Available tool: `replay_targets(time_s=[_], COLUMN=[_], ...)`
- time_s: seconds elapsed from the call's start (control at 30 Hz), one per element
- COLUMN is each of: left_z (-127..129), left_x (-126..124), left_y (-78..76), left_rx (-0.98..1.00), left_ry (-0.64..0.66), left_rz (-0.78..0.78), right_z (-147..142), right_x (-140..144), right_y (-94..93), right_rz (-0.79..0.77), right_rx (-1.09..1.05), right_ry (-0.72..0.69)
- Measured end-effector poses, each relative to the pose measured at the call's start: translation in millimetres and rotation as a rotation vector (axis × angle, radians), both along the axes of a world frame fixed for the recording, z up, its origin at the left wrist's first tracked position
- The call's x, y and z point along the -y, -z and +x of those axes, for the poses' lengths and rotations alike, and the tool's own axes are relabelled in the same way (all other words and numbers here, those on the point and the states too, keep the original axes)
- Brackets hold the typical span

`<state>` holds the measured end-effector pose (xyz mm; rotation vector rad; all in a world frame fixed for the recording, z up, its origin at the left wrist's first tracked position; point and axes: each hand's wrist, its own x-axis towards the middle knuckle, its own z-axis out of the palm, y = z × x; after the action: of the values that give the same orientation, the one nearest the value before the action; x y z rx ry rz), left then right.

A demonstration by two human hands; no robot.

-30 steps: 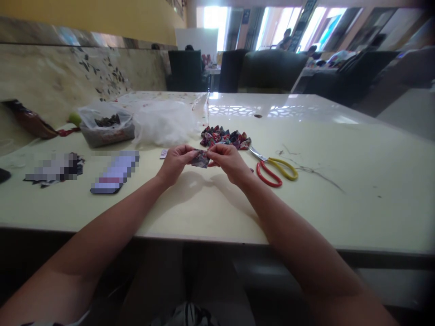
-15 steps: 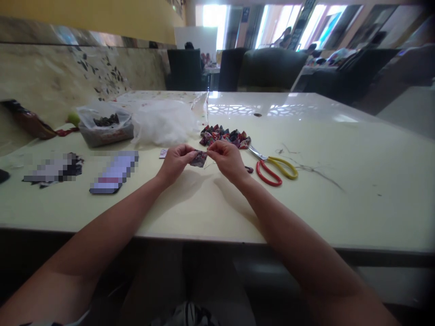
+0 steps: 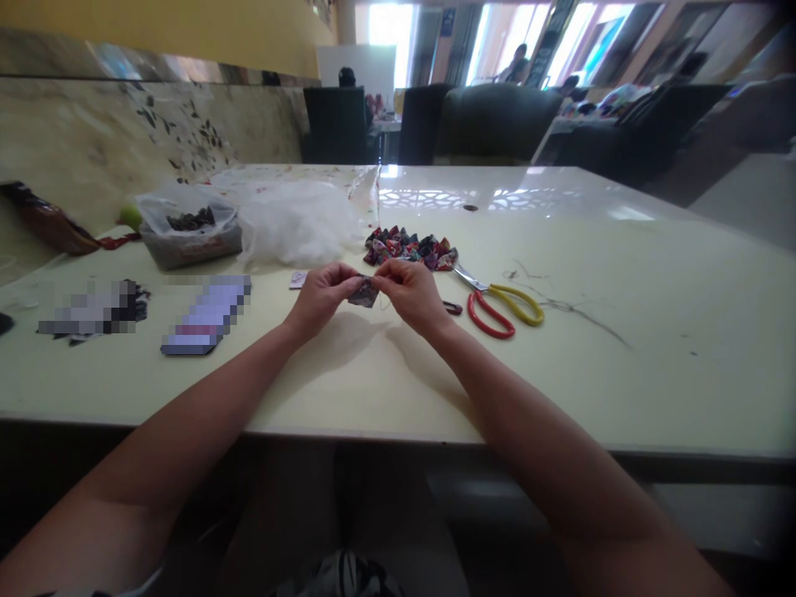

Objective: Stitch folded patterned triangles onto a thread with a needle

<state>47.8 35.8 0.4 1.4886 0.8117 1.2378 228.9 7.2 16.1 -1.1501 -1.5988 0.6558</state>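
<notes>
Head view: left fingers (image 3: 346, 287) pinch cloth (image 3: 363, 294), right fingers (image 3: 386, 284) at its edge.

Light enters through blown-out windows (image 3: 390, 37), glare whitens the far tabletop (image 3: 429, 199), and soft shadows (image 3: 336, 352) spread nearer.

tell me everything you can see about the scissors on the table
The scissors lie on the pale table, right of the right hand, which does not touch them. One looped handle is red, the other yellow, both plastic-looking, the loops apart. The shiny, metallic-looking blades point away and to the left, up to the pile of patterned cloth pieces. Whether the tips touch it is unclear.
</notes>
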Motion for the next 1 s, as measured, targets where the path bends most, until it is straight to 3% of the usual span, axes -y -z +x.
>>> replay_targets(time_s=[0.5,0.8,0.9,1.0], left_z=[0.2,-3.0,-2.5,-1.5], left_x=[-1.2,3.0,3.6,2.4], left_y=[2.3,-1.3,-1.5,0.8], left_rx=[-0.052,-0.368,-0.356,-0.245], left_ry=[-0.015,-0.194,-0.192,-0.147], left_rz=[0.096,0.461,0.437,0.304], right_z=[-1.0,-3.2,-4.1,-4.1], right_x=[0.3,2.1,2.1,1.1], right_y=[-1.3,-2.1,-1.4,-0.1], right_rz=[0.035,0.048,0.047,0.063], right_rx=[0.078,0.131,0.124,0.091], right_ry=[0.018,0.021,0.022,0.019])
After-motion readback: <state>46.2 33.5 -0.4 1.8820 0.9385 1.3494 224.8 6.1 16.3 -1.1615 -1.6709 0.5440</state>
